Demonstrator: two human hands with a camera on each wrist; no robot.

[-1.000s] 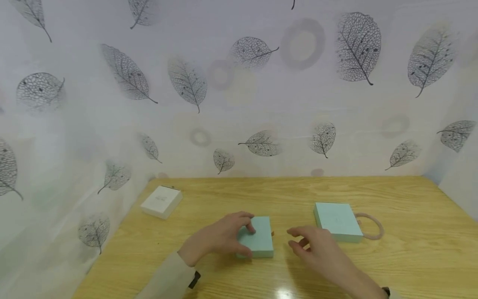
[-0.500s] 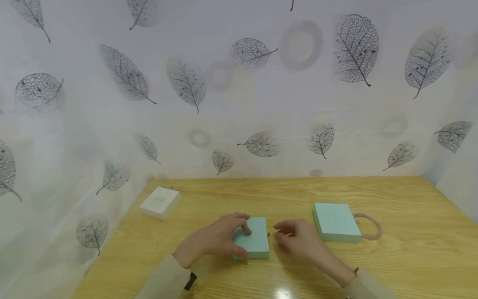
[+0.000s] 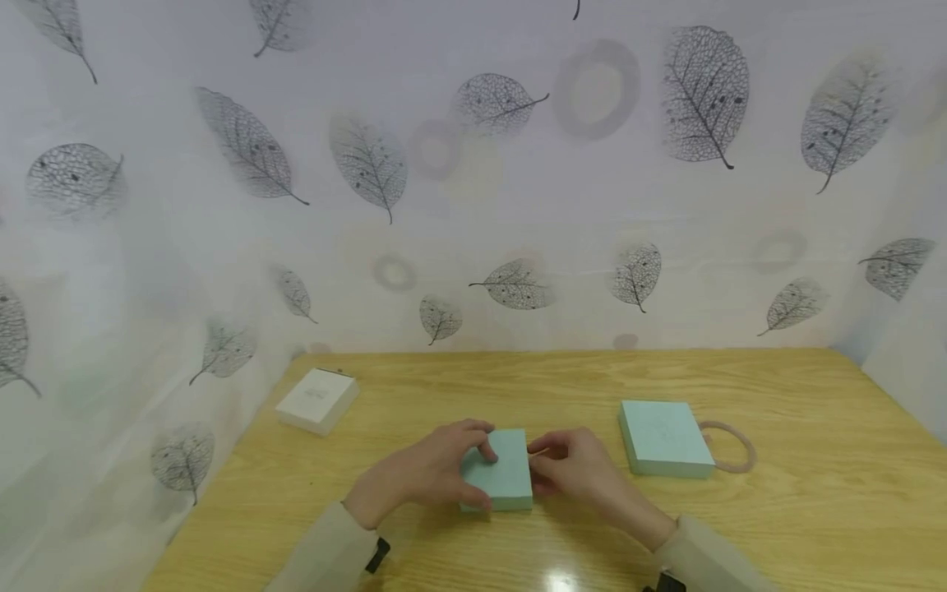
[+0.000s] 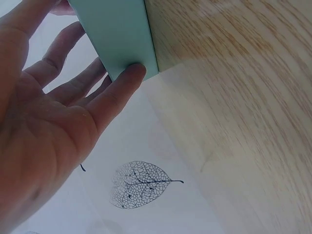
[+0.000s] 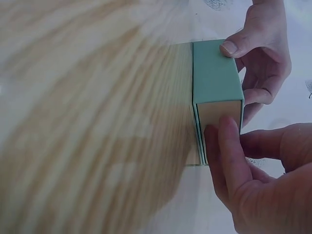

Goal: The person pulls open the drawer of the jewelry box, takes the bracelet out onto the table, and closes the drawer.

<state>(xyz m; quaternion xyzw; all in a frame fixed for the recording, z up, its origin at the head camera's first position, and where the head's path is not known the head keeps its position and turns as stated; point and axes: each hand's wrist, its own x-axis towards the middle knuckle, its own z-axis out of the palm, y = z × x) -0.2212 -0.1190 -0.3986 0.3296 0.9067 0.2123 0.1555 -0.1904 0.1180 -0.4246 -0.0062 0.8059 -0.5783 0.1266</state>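
Observation:
In the head view a small mint-green drawer box [image 3: 512,478] lies at the front middle of the table. My left hand [image 3: 432,470] grips it from the left, thumb on the near side and fingers over the top and far edge. The left wrist view shows the thumb pressed to the box's green side [image 4: 119,34]. At the box's right end is my right hand [image 3: 580,473], its thumb and fingers pinching where a brown pull tab showed earlier; the fingers hide the tab. In the right wrist view these fingertips lie against the box's tan end face [image 5: 219,109].
A larger mint-green box [image 3: 666,440] lies to the right, with a pinkish ring [image 3: 750,454] at its right side. At the back left sits a white box [image 3: 318,399]. A leaf-patterned sheet [image 3: 518,205] rises behind the wooden table [image 3: 814,510].
My right hand has moved left to the end of the small box, and its fingers have closed over the brown tab. The left hand keeps its grip on the box.

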